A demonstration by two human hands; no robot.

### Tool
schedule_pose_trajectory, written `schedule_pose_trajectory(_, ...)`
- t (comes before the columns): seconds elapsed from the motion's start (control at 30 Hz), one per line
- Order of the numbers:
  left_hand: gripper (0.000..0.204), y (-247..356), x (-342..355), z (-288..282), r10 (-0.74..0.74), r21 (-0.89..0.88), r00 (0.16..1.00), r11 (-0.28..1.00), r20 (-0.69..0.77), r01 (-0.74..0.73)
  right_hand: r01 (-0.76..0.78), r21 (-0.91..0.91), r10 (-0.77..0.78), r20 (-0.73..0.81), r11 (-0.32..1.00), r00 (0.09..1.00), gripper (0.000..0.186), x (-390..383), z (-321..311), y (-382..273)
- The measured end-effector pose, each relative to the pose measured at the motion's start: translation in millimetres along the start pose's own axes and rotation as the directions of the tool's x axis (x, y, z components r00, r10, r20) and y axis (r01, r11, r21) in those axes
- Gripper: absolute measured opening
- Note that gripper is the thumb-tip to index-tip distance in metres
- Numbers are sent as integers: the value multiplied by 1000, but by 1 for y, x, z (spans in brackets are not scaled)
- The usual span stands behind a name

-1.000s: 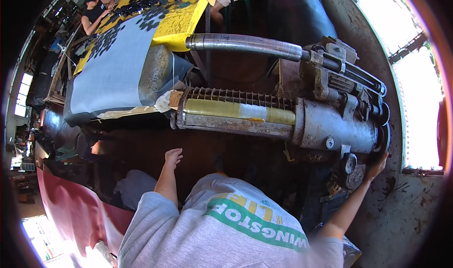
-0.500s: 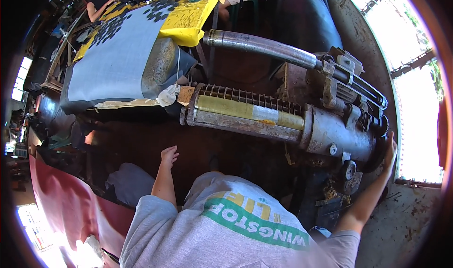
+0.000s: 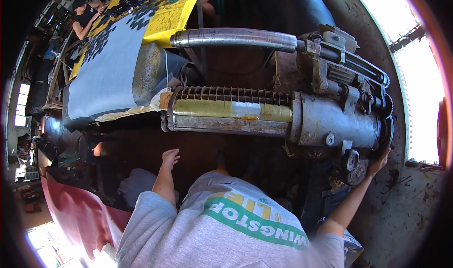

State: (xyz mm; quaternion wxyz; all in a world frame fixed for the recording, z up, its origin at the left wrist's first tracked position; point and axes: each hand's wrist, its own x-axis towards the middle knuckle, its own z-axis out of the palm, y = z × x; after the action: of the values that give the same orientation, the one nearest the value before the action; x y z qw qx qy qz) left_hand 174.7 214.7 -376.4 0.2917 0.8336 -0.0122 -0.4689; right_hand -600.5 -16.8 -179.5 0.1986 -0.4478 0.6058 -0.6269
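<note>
A heavy, worn metal machine (image 3: 337, 121) lies across the view, with a dark wheel (image 3: 389, 135) at its right end. Against the lower edge of that wheel is my right hand (image 3: 379, 163), its fingers closed at the rim and partly hidden. My left hand (image 3: 170, 158) hangs in the air below the machine's left part, fingers loosely curled and apart, holding nothing. A wire-guarded trough with a yellowish roller (image 3: 203, 108) forms the machine's left section. Above it runs a long shiny metal cylinder (image 3: 236, 37).
A grey sheet (image 3: 106, 74) and yellow sheet (image 3: 165, 18) cover a table at upper left, with many dark cut pieces on them. A person (image 3: 84, 18) works at its far side; another person's leg shows at the top. Red material (image 3: 71, 204) hangs at lower left. A wall (image 3: 410, 211) stands at right.
My right hand has slid down along the wheel's rim toward its lower edge. The view has shifted, so the machine sits further left. My left hand stays raised and empty.
</note>
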Motion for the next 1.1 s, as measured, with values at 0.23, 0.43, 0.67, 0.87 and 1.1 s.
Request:
schedule_pose_trajectory(0.23, 31, 9, 3, 18, 19, -61, 997, 998, 74, -14, 129, -58, -128, 24, 990, 992, 57, -32, -86, 108)
schedule_pose_trajectory(0.43, 32, -12, 10, 5, 33, -142, 998, 989, 45, -26, -39, -424, 126, 179, 905, 976, 53, 72, 17, -52)
schedule_pose_trajectory(0.67, 31, -28, -7, -1, -21, -22, 1000, 1000, -1, 21, 54, -596, 108, 233, 801, 967, 54, 89, 53, -74)
schedule_pose_trajectory(0.87, 27, 4, -16, 3, 26, 68, 1000, 997, 11, -27, 51, -255, -2, 186, 966, 982, 24, 68, 3, -15)
schedule_pose_trajectory(1.1, 26, 15, -5, 18, 131, 22, 988, 991, 75, -133, -46, -210, 16, -144, 977, 989, 59, -36, -6, 24)
